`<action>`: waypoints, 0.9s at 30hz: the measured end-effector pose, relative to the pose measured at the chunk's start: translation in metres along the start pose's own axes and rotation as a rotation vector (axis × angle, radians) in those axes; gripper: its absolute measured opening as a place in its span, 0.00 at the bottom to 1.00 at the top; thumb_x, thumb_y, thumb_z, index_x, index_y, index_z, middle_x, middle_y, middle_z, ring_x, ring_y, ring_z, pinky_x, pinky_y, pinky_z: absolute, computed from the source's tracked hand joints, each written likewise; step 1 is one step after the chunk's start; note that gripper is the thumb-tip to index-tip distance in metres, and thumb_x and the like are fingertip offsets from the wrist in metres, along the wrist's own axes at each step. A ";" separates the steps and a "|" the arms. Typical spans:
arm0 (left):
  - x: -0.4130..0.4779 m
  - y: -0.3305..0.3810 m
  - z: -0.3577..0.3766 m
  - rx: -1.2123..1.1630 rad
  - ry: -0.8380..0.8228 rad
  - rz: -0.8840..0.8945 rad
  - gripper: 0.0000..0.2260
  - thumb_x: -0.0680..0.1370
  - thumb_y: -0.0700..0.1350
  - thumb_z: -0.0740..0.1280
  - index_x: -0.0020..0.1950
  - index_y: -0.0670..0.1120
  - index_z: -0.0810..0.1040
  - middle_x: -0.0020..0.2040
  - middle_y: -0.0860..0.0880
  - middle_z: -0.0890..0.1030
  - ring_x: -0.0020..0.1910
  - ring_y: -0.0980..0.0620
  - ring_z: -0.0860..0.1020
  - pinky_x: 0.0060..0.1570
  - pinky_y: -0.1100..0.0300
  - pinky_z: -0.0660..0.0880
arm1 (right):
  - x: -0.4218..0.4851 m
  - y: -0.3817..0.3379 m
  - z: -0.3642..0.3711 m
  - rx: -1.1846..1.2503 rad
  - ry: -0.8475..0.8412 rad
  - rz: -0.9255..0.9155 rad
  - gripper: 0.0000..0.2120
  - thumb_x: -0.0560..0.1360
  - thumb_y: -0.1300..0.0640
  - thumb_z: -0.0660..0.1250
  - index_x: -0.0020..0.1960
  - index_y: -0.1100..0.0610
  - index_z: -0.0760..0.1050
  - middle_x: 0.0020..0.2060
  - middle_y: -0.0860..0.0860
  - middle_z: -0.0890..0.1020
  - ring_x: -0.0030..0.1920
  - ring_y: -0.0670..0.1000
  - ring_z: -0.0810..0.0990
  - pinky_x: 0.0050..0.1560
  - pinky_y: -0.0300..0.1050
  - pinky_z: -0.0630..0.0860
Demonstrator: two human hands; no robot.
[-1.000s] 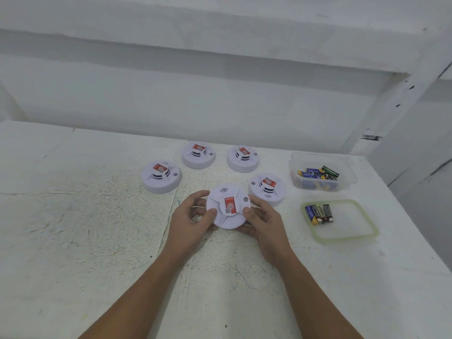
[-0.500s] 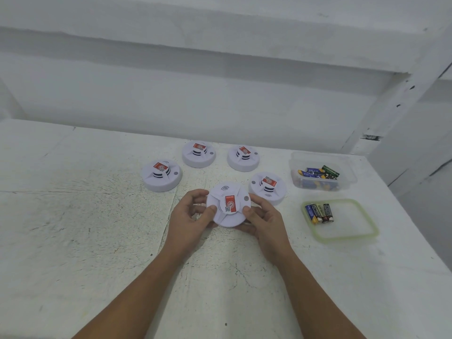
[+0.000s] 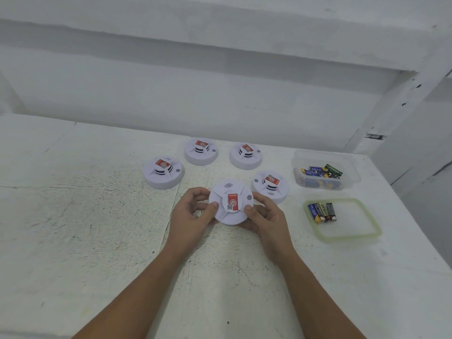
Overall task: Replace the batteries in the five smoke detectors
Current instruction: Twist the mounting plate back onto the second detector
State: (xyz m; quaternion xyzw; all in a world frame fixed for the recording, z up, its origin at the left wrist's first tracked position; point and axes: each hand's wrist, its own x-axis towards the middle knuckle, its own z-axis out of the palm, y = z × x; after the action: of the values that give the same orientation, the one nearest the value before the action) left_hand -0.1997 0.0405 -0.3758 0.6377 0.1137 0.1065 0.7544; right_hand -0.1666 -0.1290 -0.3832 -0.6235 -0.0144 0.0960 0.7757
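A white round smoke detector with a red label is held face-up just above the table, tilted toward me. My left hand grips its left rim and my right hand grips its right rim. Several more white detectors stand on the table behind it: one at the left, two at the back, one close on the right. A clear tub holds several batteries. Three batteries lie in a green-rimmed lid.
The white, cracked table ends at a right edge past the lid. A white wall with a ledge runs along the back, and a slanted white post stands at the back right.
Both hands have lifted the held detector slightly and moved it a little farther from me. The other detectors and the batteries have not moved.
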 end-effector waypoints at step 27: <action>0.009 -0.008 -0.008 0.173 0.182 0.106 0.11 0.74 0.43 0.72 0.55 0.53 0.83 0.50 0.57 0.82 0.53 0.58 0.80 0.58 0.48 0.77 | -0.001 0.003 0.023 -0.499 0.075 -0.155 0.17 0.77 0.52 0.64 0.60 0.32 0.68 0.43 0.47 0.81 0.37 0.45 0.80 0.34 0.32 0.76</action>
State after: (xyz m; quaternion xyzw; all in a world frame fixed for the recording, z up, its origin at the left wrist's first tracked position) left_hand -0.1932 0.0493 -0.3849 0.6931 0.1566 0.1932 0.6766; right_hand -0.1708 -0.1064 -0.3807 -0.7957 -0.0564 0.0068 0.6030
